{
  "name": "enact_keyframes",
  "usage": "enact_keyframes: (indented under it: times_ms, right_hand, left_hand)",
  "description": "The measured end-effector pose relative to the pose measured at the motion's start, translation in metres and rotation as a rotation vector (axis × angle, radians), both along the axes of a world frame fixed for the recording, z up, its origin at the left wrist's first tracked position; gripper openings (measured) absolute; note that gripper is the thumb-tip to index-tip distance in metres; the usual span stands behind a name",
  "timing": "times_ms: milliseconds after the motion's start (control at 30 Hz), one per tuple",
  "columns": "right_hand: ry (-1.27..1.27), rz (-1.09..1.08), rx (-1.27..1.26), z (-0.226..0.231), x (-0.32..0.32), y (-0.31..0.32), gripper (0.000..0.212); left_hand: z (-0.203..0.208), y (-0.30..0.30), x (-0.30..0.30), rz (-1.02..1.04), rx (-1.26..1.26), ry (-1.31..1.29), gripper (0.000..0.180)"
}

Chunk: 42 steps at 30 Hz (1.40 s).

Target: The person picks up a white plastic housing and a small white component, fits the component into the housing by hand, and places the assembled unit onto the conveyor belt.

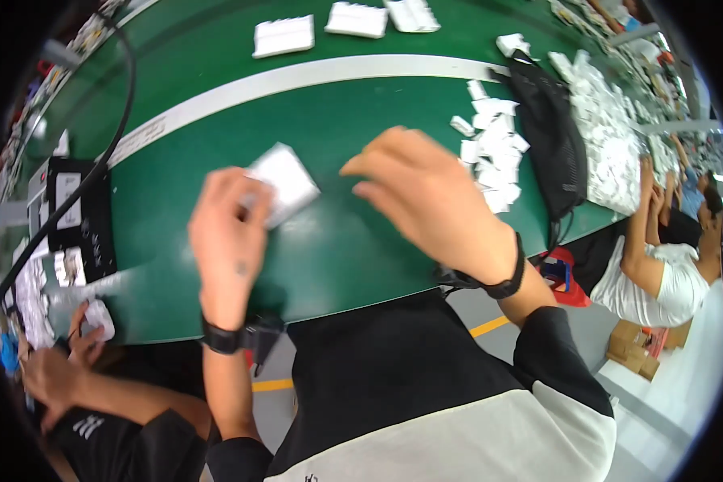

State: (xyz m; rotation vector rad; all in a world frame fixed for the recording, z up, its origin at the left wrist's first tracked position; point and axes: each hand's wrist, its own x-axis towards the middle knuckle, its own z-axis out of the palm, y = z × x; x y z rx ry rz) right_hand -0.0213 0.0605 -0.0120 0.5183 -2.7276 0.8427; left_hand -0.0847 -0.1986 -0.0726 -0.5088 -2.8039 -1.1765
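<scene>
My left hand [231,217] is closed on the edge of a flat white square piece [292,183], pinching it between thumb and fingers above the green table [217,281]. The piece is tilted and blurred, so its details cannot be made out. My right hand [430,189] hovers to the right of it, apart from it. Its fingers are bent, with a gap between thumb and forefinger, and nothing shows between them. A heap of small white pieces [496,153] lies beyond my right hand.
Three white blocks [284,36] sit at the far side, past a pale strip [297,71]. On the right are a black bag [546,128] and a large pile of clear-wrapped white parts [610,136]. A black cable [128,96] arcs at left. Co-workers [659,273] sit on both sides.
</scene>
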Motion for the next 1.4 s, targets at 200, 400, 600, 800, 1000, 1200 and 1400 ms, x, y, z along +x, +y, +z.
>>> enact_keyframes:
  times_ms: [200,400,600,800,1000,1200,1400]
  right_hand:
    - [-0.192,-0.433,0.267,0.007,0.05,0.088,0.017]
    - [-0.19,-0.433,0.344,-0.024,0.04,0.081,0.021]
    - [-0.325,-0.307,0.166,-0.015,0.022,0.067,0.027]
    - [-0.377,-0.196,-0.016,-0.013,-0.003,0.031,0.025]
    - [-0.326,0.115,0.126,-0.008,-0.01,0.01,0.011]
    - [-0.52,0.171,0.219,0.007,-0.009,0.006,0.011]
    - [-0.328,0.16,0.377,-0.006,-0.017,-0.001,0.018]
  left_hand:
    - [-0.018,-0.007,-0.099,0.087,0.351,-0.039,0.057]
    - [0.017,-0.017,-0.006,0.112,0.1,0.153,0.044]
    - [0.019,-0.124,0.092,0.513,-0.396,0.072,0.031]
    - [0.026,-0.104,0.091,0.426,-0.171,-0.088,0.031]
    - [0.015,-0.041,0.066,0.142,0.01,-0.125,0.025]
    - [0.004,-0.01,0.05,-0.041,0.035,0.019,0.021]
    - [-0.001,-0.005,0.043,-0.063,0.083,0.022,0.015]
